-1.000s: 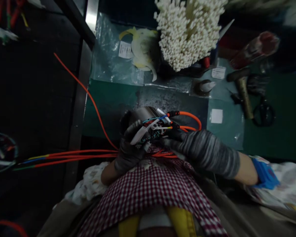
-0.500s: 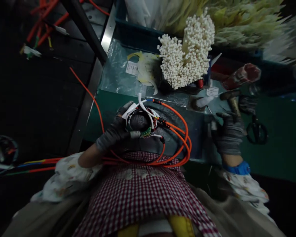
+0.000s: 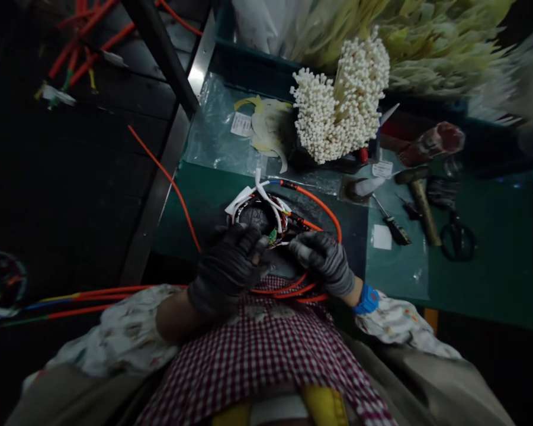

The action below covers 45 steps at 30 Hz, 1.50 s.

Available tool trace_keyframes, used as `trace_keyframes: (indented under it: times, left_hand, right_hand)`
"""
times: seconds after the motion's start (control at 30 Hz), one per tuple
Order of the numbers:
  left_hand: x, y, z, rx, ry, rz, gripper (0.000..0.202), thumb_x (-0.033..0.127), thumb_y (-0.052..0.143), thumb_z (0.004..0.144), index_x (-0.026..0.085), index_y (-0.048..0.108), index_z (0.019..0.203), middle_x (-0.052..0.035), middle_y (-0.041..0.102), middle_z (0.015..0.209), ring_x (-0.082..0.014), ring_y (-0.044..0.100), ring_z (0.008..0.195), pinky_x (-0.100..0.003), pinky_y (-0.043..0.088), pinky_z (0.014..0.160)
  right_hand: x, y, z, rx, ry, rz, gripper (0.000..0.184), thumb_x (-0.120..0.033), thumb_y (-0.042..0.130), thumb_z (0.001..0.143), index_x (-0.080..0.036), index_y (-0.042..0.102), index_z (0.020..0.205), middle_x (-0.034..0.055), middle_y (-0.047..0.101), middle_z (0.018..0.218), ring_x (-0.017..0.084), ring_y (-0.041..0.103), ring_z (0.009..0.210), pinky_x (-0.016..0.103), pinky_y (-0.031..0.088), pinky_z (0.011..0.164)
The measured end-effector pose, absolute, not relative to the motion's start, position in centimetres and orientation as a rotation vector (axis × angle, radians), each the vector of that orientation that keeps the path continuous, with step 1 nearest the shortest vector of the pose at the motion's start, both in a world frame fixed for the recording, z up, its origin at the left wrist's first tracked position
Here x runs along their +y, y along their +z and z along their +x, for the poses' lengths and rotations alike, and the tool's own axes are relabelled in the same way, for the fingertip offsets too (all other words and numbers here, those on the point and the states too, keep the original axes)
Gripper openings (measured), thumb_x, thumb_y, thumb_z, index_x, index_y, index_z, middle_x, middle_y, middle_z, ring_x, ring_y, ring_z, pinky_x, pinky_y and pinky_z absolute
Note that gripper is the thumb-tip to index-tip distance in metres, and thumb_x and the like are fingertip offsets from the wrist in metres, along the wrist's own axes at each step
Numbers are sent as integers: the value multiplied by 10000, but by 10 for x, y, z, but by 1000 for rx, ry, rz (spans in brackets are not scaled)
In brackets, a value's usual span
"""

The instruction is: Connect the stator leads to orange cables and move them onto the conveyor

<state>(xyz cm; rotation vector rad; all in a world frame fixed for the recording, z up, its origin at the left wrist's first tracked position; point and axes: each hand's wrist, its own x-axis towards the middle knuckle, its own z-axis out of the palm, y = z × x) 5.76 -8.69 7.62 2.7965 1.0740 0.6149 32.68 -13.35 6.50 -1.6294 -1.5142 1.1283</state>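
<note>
A round wire-wound ring (image 3: 242, 210), which looks like a motor stator, lies on the bench before me, with white sleeves on top. A small green circuit board (image 3: 273, 236) shows at its front edge. Orange cables (image 3: 333, 216) run from its right side and loop back toward my apron. My gloved left hand (image 3: 228, 266) is closed at the ring's front left edge; its fingertips hide what they grip. At the ring's front right, my gloved right hand (image 3: 324, 260) pinches the white-sleeved end of an orange cable.
Behind the ring stands a bundle of thin white-tipped sticks (image 3: 337, 106). To the right lie a screwdriver (image 3: 395, 228), a hammer (image 3: 421, 204), scissors (image 3: 458, 239) and a red tube (image 3: 435, 144). A dark post (image 3: 164, 56) rises at the left bench edge.
My right hand has come from beside the hammer to the cable end at the ring. My left hand has shifted from the ring's left side to its front edge.
</note>
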Motion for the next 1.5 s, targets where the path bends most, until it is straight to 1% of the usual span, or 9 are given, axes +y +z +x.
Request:
trace_keyframes:
  times: [0.2, 0.4, 0.53, 0.67, 0.77, 0.9, 1.1, 1.3, 1.5]
  left_hand:
    - [-82, 60, 57, 1060, 699, 2818, 209, 365, 784, 1099, 315, 777, 1302, -41, 877, 1224, -325, 779, 1175, -530, 569, 1043]
    - [-72, 61, 68, 1050, 912, 2826, 70, 295, 759, 1083, 310, 759, 1151, 0, 848, 1081, -282, 755, 1078, -499, 545, 1050]
    - [-77, 52, 65, 979, 1033, 2839, 139, 274, 779, 1059, 294, 743, 1192, 11, 810, 1013, -249, 723, 1031, -501, 508, 1190]
    - [-82, 35, 55, 921, 1061, 2909, 359, 182, 845, 986, 359, 757, 1285, 2, 796, 1183, -252, 701, 1186, -566, 390, 1361]
    - [-78, 23, 54, 893, 1058, 2920, 406, 152, 839, 974, 407, 758, 1279, 20, 779, 1170, -235, 707, 1181, -573, 389, 1378]
    - [-72, 12, 61, 983, 1172, 2860, 262, 240, 846, 1028, 374, 748, 1230, 17, 793, 1131, -252, 746, 1167, -563, 506, 1288]
    - [-69, 5, 53, 968, 841, 2718, 125, 299, 743, 1089, 375, 794, 1174, 49, 873, 1146, -271, 782, 1142, -576, 487, 1258]
    - [-50, 23, 53, 971, 835, 2695, 115, 284, 769, 1040, 318, 758, 931, 21, 864, 1013, -270, 788, 1040, -620, 509, 1221]
    - [-42, 37, 61, 905, 1001, 2758, 185, 258, 708, 1063, 279, 645, 892, 27, 820, 989, -232, 773, 1013, -584, 534, 1258]
  right_hand:
    - [-114, 74, 323, -1465, 1364, -1468, 283, -526, 758, 1076, -282, 884, 1009, 9, 853, 920, 211, 785, 822, 331, 627, 782]
    - [-107, 79, 316, -1854, 911, -1443, 242, -379, 696, 1134, -230, 872, 1060, 53, 870, 928, 214, 804, 842, 347, 659, 841]
    - [-118, 72, 311, -1959, 517, -1455, 170, -320, 709, 1113, -288, 868, 1168, 78, 888, 1054, 263, 826, 935, 407, 700, 857]
    - [-123, 65, 303, -1961, 445, -1482, 140, -295, 740, 1087, -318, 854, 1163, 70, 866, 1041, 272, 805, 921, 434, 714, 850]
    - [-115, 67, 305, -1977, 462, -1439, 116, -322, 740, 1091, -292, 839, 1144, 56, 839, 998, 240, 776, 873, 397, 700, 814]
    - [-90, 73, 340, -1950, 293, -1253, 165, -313, 723, 1098, -315, 823, 1230, 46, 799, 1120, 227, 769, 976, 397, 675, 865]
    - [-43, 69, 416, -1558, -308, -1615, 166, -394, 784, 1021, -294, 783, 1154, 105, 678, 1261, 339, 671, 1210, 644, 595, 1102]
    - [-6, 57, 431, -1611, -317, -1787, 305, -531, 885, 972, -290, 739, 1088, 162, 653, 1469, 437, 495, 1437, 781, 411, 1222]
    - [-6, 64, 430, -1607, -265, -1751, 225, -513, 851, 1037, -318, 738, 1029, 148, 730, 1424, 381, 525, 1401, 682, 444, 1230]
